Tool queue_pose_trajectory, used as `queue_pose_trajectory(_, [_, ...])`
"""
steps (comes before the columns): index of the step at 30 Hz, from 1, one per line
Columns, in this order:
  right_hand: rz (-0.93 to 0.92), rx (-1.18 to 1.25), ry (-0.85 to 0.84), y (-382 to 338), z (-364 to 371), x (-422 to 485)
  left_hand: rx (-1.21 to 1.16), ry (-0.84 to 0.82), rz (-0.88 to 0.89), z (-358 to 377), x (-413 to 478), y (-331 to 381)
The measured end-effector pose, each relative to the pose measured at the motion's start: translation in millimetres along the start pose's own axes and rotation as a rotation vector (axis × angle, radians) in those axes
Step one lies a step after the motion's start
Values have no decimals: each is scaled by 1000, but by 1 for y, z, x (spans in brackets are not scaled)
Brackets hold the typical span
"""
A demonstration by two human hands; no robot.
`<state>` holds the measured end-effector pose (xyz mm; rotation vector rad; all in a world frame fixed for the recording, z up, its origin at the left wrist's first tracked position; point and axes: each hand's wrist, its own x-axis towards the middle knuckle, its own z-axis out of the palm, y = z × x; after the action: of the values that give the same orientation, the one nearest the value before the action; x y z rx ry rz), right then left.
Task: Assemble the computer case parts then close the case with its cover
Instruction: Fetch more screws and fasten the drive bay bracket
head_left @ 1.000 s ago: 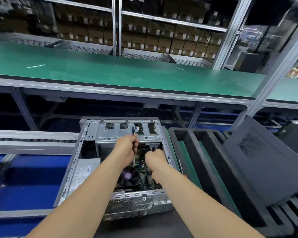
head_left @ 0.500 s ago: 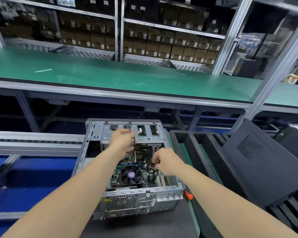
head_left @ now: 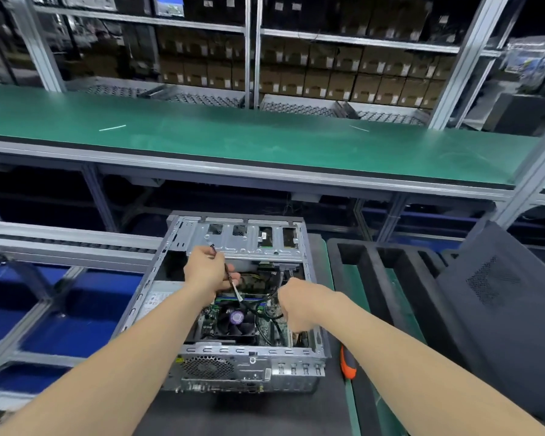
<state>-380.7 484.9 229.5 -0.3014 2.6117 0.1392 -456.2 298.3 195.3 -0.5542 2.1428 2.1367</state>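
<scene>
Greys, green, orange
Silver-grey computer case (head_left: pixel 249 368), purple-centred black fan (head_left: pixel 236 320), green bench top (head_left: pixel 265 143), orange-and-black screwdriver (head_left: pixel 347 365), dark grey cover (head_left: pixel 501 328) with a dotted vent patch.

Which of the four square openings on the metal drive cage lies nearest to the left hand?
The leftmost opening, just beyond the left hand that pinches a thin cable; the other three sit further right.

No text can be read. White sticker (head_left: pixel 158 300) on the power supply, left side of the case (head_left: pixel 158 262): print blurred. Small white labels on the cardboard boxes (head_left: pixel 337 80), upper shelves: unreadable. Blue screen (head_left: pixel 169 4), top of frame: illegible. Tag (head_left: pixel 264 236) on the drive cage: too small.
</scene>
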Motion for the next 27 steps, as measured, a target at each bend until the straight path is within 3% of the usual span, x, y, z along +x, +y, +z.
queue_pose_trajectory(5, [-32,132,196,5,6,8,-6,47,40,8,-11,-1])
queue_pose_trajectory(10, [-56,56,229,2,13,15,-22,239,184,6,-21,10])
queue_pose_trajectory(15, [-46,174,267,6,14,24,-2,380,328,-11,-18,31])
queue_pose_trajectory(21, [-73,962,561,-9,-9,40,-170,13,-74,-4,-10,41])
queue_pose_trajectory(24, [16,1369,349,-20,-21,54,1,-278,-255,-3,-12,25])
queue_pose_trajectory(27, [101,1438,273,-28,-15,61,33,-382,-323,-8,-7,4])
